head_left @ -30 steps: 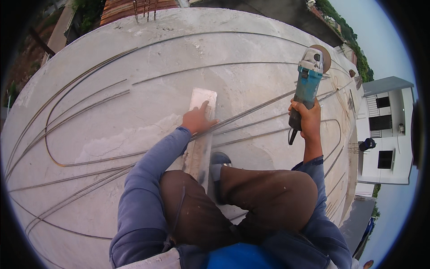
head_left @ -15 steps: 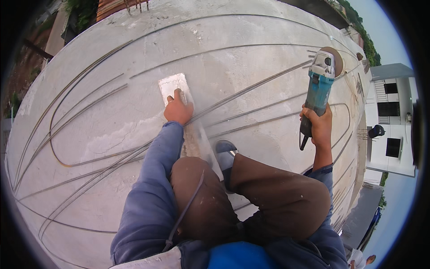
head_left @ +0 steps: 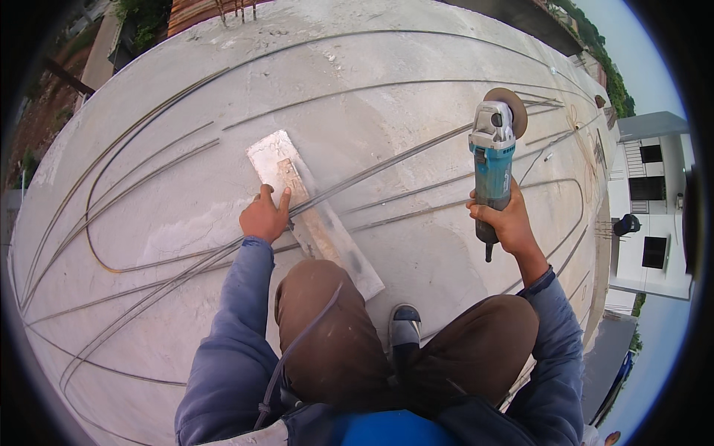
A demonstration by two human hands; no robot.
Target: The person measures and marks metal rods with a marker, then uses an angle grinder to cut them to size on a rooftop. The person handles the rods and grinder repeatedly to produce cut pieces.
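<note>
Gripping one angle grinder (head_left: 492, 163), the right hand (head_left: 508, 218) is wrapping its fingers around the dark rear grip, to the right of the scene. The tool's single brown disc (head_left: 517, 111) is facing right at the far end, while the teal body is standing nearly upright in view, well apart from the board. One long, pale board (head_left: 323, 227) is lying aslant on the concrete slab (head_left: 431, 260), running from the far left to the near right, in front of the person's knees. A bundle of at least two steel rods (head_left: 401, 159) is crossing over it. The left hand (head_left: 265, 215) is reaching to the place where the rods are passing over the board's left edge. Its thumb and index finger are standing apart; whether its other fingers are closing on the rods cannot be told.

Several more bars are lying about the slab, some bending into wide loops on the left; they are overlapping too much for a sure count. Two knees in brown trousers (head_left: 327, 320) are rising at the near side, and one shoe (head_left: 405, 321) is resting between them. At the far right, one white building (head_left: 669, 223) is showing three dark windows, and one dark, rounded object (head_left: 627, 224) is appearing before it, too small to identify as a container.
</note>
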